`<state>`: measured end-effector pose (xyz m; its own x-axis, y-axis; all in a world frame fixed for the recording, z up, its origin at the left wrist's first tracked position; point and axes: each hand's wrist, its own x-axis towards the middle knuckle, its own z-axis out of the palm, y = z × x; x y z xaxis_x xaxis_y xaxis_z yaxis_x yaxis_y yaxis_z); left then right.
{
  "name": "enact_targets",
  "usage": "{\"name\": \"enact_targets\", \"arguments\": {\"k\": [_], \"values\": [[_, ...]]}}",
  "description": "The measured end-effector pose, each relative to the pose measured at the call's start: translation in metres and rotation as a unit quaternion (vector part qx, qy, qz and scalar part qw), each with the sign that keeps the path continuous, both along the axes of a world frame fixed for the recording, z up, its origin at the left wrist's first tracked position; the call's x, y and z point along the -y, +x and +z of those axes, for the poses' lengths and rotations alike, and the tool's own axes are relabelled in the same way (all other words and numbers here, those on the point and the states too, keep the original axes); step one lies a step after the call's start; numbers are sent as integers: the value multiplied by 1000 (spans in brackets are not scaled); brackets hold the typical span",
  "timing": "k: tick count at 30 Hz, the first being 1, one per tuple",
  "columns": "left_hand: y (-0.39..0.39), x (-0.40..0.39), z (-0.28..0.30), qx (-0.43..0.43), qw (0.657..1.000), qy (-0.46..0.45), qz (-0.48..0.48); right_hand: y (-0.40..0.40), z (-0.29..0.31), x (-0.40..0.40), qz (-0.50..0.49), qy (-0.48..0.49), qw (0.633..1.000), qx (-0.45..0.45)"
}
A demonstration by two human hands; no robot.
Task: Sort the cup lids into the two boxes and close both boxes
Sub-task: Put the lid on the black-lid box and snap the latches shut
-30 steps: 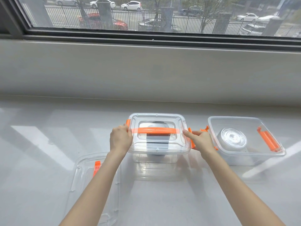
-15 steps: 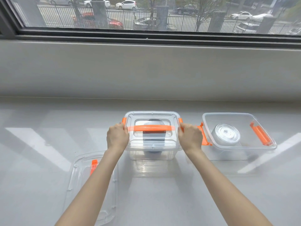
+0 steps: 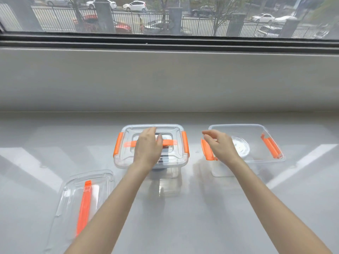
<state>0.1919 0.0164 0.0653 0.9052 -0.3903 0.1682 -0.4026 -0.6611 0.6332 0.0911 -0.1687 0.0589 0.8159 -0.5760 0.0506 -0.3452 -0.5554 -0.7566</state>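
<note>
The left hand (image 3: 147,147) lies flat on the closed box (image 3: 150,143), fingers spread, gripping nothing. The right hand (image 3: 220,145) hangs loosely curled and empty over the open box (image 3: 256,129), clear cup lids (image 3: 240,146) just beyond its fingers. The spare cover (image 3: 73,198) lies well back from the left fingers; reaching for it could drag the light closed box along the worktop (image 3: 201,208).

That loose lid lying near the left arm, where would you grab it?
Probably by a long clear edge, from above: the loose lid lies flat on the counter, beside the left forearm. Its orange handle looks folded flat, offering little to pinch.
</note>
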Motion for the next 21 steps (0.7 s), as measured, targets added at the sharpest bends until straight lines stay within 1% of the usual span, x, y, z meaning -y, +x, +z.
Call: {"name": "enact_targets", "arguments": {"k": [2, 4, 6, 9, 11, 16, 18, 21], "values": [[-21, 27, 5, -12, 998, -44, -47, -20, 3, 27, -26, -2, 999, 19], [-41, 47, 10, -27, 993, -81, -77, -39, 3, 52, -50, 17, 998, 35], [-57, 53, 15, -78, 985, -123, -90, -55, 5, 67, -59, 54, 996, 50], [-73, 46, 15, -187, 957, -182, -124, -68, 2, 76, -45, 81, 993, 67], [-76, 32, 9, -217, 947, -201, -129, -70, 1, 72, -28, 95, 992, 74], [-71, -15, -6, -218, 948, -223, -64, -51, 1, 31, 55, 122, 989, 67], [-68, -41, -11, -213, 951, -222, -31, -38, 1, 3, 95, 133, 985, 56], [-64, -82, -19, -205, 952, -226, 22, -21, -2, -44, 156, 122, 980, 32]]}}
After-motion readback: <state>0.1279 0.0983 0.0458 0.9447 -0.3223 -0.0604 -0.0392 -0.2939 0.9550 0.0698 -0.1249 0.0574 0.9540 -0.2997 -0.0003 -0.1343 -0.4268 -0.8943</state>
